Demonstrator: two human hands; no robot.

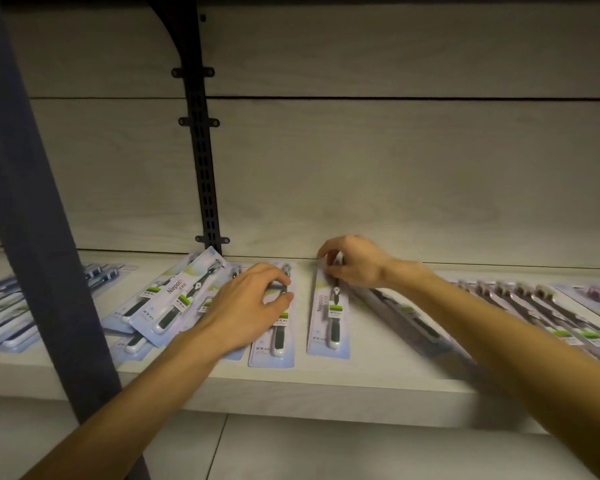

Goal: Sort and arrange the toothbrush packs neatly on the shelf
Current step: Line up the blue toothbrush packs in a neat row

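Head view: dark post (pixel 32 209) at 9 o'clock crosses the shelf (pixel 291 386). Slotted bracket (pixel 205 161) at 12 o'clock. Left hand (pixel 248 303), fingers curled, grips one pack (pixel 274 355). Right hand (pixel 355 263) pinches a second pack (pixel 329 327) alongside. Loose pile (pixel 174 299) at 9 o'clock; overlapped row (pixel 534 313) at 3 o'clock.

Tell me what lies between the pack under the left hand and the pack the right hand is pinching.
Head view: only a bare strip of shelf separates the left hand's pack from the right hand's pack.
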